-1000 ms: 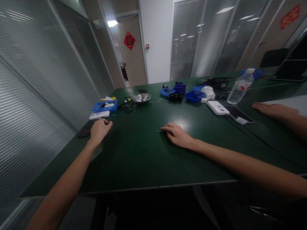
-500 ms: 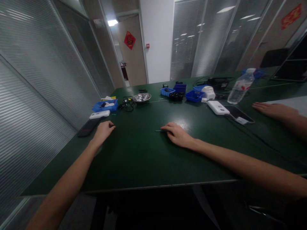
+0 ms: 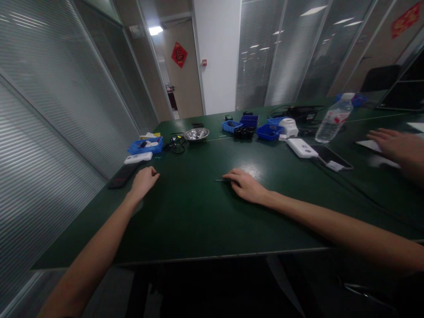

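Observation:
My right hand (image 3: 247,185) rests on the green table (image 3: 185,212), its fingers closed over a slim screwdriver (image 3: 218,180). The thin metal shaft sticks out to the left from under the fingertips, and most of the handle is hidden. To the left, my left hand (image 3: 145,180) lies on the tabletop with curled fingers. Something small and dark may be in its grip, but I cannot make it out. Beside that hand is a black phone-like slab (image 3: 123,176), with a white power bank (image 3: 138,158) just beyond.
A blue tray (image 3: 145,145), black cables (image 3: 175,144) and a metal bowl (image 3: 196,134) stand behind. Blue bins (image 3: 269,132) are farther back. On the right are another power bank (image 3: 302,148), a phone (image 3: 333,157), a water bottle (image 3: 334,119) and another person's hand (image 3: 391,143).
The other person's hand on the right has moved and lifted over white paper-like sheets, which have shifted. My own two hands stay almost where they were.

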{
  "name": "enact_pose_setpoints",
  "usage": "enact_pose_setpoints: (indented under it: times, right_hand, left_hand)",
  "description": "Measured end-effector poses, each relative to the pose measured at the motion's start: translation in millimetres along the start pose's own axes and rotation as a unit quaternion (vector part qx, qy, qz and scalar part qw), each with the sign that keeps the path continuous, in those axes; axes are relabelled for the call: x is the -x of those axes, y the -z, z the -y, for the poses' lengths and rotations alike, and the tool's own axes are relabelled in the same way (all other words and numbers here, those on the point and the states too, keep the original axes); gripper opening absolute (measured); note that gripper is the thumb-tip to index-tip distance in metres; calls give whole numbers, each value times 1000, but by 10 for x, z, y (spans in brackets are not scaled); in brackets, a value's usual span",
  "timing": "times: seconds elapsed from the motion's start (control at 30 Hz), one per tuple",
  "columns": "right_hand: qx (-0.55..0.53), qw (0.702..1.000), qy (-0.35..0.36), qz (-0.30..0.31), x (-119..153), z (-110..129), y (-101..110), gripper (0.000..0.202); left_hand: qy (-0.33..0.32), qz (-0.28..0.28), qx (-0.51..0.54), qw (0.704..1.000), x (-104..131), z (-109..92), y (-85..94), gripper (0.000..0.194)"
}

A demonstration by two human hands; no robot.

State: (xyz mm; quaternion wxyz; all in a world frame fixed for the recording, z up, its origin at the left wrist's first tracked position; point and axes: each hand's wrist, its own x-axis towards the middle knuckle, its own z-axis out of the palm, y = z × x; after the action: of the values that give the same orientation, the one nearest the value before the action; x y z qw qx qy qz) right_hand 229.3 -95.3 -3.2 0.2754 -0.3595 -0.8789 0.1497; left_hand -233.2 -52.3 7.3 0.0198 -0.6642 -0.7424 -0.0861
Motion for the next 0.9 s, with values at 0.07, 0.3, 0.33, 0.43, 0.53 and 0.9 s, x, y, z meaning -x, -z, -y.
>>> enact_pose_setpoints:
  times: [0.07, 0.3, 0.33, 0.43, 0.53, 0.9]
  right_hand:
    - [1, 1000, 3, 1, 0, -1, 2, 45]
    - [2, 1000, -2, 8, -2, 17, 17, 46]
    - [2, 1000, -2, 9, -3, 18, 18, 46]
    - [4, 1000, -2, 11, -4, 16, 17, 46]
    - [7, 1000, -2, 11, -5, 12, 15, 47]
    - [9, 1000, 3, 10, 0, -2, 8, 47]
  left_hand:
    - [-3, 1, 3, 1000, -2, 17, 4, 25]
    - [-9, -24, 47, 999, -35, 79, -12, 32]
    - [-9, -27, 51, 998, -44, 84, -14, 32]
    - [-16, -26, 61, 998, -62, 90, -5, 29]
    - [-35, -24, 65, 997, -70, 96, 9, 28]
    - [-67, -40, 82, 994, -105, 145, -6, 34]
